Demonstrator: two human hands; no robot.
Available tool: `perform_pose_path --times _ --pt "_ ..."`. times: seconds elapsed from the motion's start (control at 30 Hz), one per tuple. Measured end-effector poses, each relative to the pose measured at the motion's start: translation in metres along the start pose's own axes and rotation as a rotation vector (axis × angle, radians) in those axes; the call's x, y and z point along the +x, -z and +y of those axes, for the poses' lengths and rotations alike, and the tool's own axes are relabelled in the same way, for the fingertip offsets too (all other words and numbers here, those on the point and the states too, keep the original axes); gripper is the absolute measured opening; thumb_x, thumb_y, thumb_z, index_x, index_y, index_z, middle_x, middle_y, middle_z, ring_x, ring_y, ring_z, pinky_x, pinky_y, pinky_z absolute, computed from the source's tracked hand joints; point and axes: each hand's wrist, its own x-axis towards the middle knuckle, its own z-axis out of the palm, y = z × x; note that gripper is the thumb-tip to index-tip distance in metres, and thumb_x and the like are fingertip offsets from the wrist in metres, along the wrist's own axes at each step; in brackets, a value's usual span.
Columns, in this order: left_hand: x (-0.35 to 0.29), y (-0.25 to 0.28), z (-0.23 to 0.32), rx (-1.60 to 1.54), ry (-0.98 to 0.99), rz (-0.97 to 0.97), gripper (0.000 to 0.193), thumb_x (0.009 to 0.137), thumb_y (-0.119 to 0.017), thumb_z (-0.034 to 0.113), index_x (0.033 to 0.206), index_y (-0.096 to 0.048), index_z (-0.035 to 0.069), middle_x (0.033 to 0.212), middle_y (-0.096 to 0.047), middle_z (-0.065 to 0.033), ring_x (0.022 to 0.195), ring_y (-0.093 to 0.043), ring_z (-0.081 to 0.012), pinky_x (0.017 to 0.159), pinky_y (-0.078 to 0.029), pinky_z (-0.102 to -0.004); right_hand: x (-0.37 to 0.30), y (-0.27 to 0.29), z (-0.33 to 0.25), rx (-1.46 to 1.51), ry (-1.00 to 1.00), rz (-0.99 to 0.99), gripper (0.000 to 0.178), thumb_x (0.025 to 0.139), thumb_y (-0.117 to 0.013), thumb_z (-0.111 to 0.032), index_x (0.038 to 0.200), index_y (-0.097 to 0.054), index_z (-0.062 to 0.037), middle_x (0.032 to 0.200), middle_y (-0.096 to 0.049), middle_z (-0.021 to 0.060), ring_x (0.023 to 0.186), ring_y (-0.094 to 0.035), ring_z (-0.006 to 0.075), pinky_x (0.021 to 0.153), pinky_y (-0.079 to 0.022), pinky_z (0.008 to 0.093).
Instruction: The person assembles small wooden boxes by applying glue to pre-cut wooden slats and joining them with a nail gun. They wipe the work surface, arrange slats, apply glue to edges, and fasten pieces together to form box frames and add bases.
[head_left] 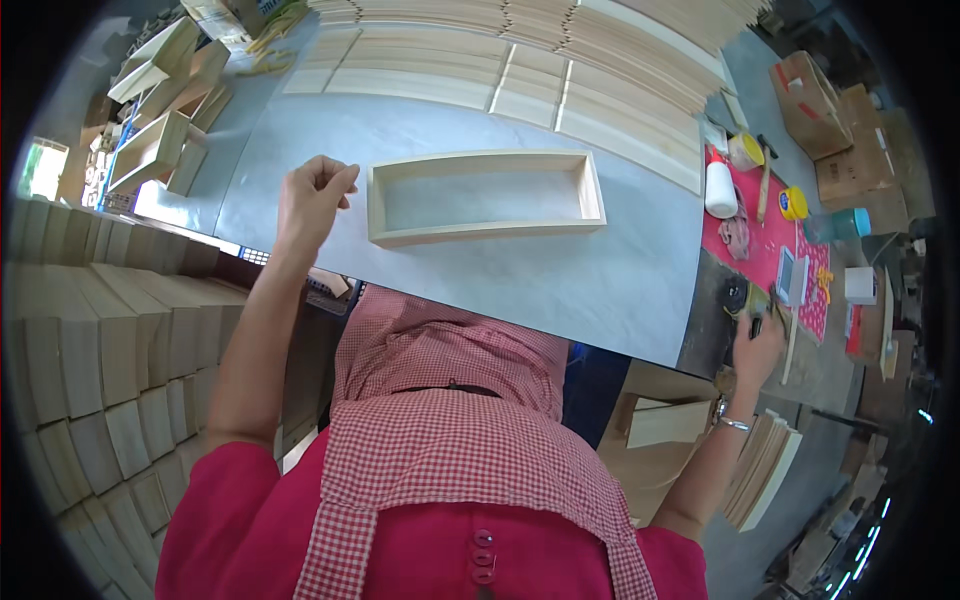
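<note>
A pale wooden rectangular frame [485, 233] lies on the grey tabletop [640, 280], its inside showing the table surface. Just off its left end, my left hand [318, 195] hovers with thumb and fingers curled together in a pinch; anything between them is too small to make out. Far to the right, my right hand [758, 350] reaches to the dark worn corner of the bench. Its fingers are curled around something with a black part [756, 325], whose kind I cannot tell. A round black object [735, 292] sits beside those fingers.
Stacked thin wooden boards [520, 80] line the far side. On a red cloth [745, 190] are a white bottle [719, 190], a hammer [765, 180], yellow-lidded tubs [793, 203] and a teal-lidded jar [835, 226]. Wooden boxes [150, 150] stand left, above piled wood blocks [130, 340].
</note>
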Motion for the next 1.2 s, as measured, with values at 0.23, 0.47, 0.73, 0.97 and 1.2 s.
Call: perform_pose_path --times 0.23,0.47,0.73,0.97,1.2 --pt "-0.097 -0.070 0.060 0.002 0.092 -0.209 0.042 0.100 -0.068 0.031 0.070 -0.057 0.005 0.061 -0.055 -0.0017 0.056 -0.050 -0.0126 0.054 -0.041 -0.0315 0.119 -0.073 -0.081 0.379 0.268 0.332 0.066 0.095 -0.066 -0.049 0.137 -0.057 0.0006 0.130 -0.061 0.0277 0.120 -0.059 0.0433 0.103 -0.046 0.0502" --pt "-0.114 -0.096 0.049 0.423 -0.848 -0.108 0.021 0.087 -0.075 0.020 0.097 -0.064 0.006 0.104 -0.065 -0.0086 0.096 -0.062 -0.0271 0.087 -0.048 -0.0450 0.175 -0.126 -0.110 0.161 0.040 0.183 0.090 0.078 -0.068 -0.071 0.131 -0.060 0.0007 0.120 -0.069 0.0274 0.112 -0.067 0.0438 0.098 -0.051 0.0528" --pt "-0.093 -0.115 0.015 0.665 -0.800 -0.056 0.045 0.087 -0.059 0.000 0.129 -0.064 0.014 0.111 -0.065 -0.0081 0.107 -0.061 -0.0284 0.104 -0.041 -0.0529 0.177 -0.086 -0.114 1.029 -0.275 0.222 0.066 0.079 -0.086 -0.042 0.123 -0.061 0.0018 0.112 -0.069 0.0183 0.098 -0.071 0.0307 0.064 -0.063 0.0358" --pt "-0.064 -0.094 0.048 0.612 -0.738 -0.202 0.051 0.084 -0.063 0.010 0.135 -0.064 0.013 0.106 -0.068 -0.0137 0.101 -0.065 -0.0327 0.093 -0.046 -0.0472 0.127 -0.002 -0.118 1.247 -0.273 0.607 0.073 0.073 -0.094 -0.029 0.122 -0.055 0.0086 0.118 -0.064 0.0200 0.095 -0.069 0.0263 0.068 -0.064 0.0342" --pt "0.011 -0.044 0.102 0.263 -0.446 -0.660 0.050 0.080 -0.050 0.015 0.123 -0.073 0.003 0.091 -0.071 -0.0118 0.072 -0.060 -0.0190 0.066 -0.049 -0.0325 0.028 0.087 -0.159 1.605 -0.289 0.680 0.050 0.089 -0.081 -0.032 0.109 -0.054 0.0039 0.096 -0.065 0.0157 0.070 -0.065 0.0203 0.057 -0.054 0.0309"
